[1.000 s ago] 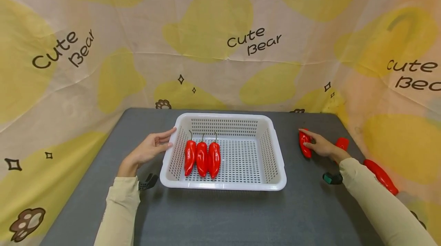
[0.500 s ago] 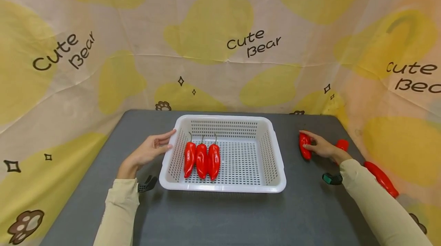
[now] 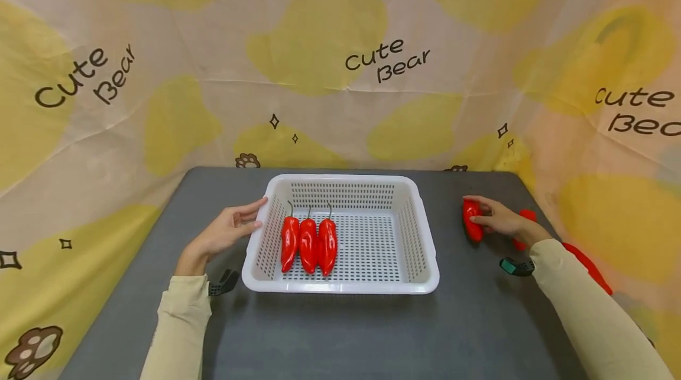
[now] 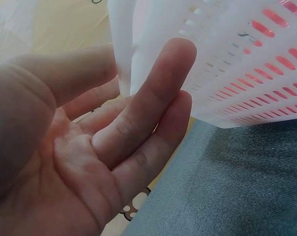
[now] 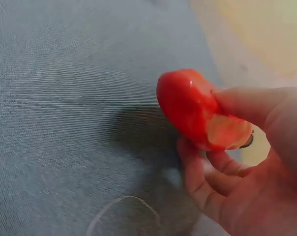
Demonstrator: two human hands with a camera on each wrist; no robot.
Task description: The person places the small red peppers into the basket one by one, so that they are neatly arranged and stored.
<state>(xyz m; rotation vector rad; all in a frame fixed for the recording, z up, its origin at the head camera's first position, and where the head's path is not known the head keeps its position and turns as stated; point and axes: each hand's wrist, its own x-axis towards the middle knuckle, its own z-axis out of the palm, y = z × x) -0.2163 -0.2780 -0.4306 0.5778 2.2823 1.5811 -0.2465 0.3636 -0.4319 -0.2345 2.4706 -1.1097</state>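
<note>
Inspected: my right hand (image 3: 500, 219) pinches a red pepper (image 3: 469, 213) right of the white basket (image 3: 340, 289), long axis running near to far; my left hand (image 3: 224, 233), digits loosely parted, touches the basket's left rim.

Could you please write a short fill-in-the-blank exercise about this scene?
1. The white basket holds ____ red peppers.
2. The hand gripping another pepper is the person's ____ one.
3. The tabletop is ____ in colour.
4. The patterned cloth behind it reads "Cute ____".

Missing words: three; right; grey; Bear.
</note>
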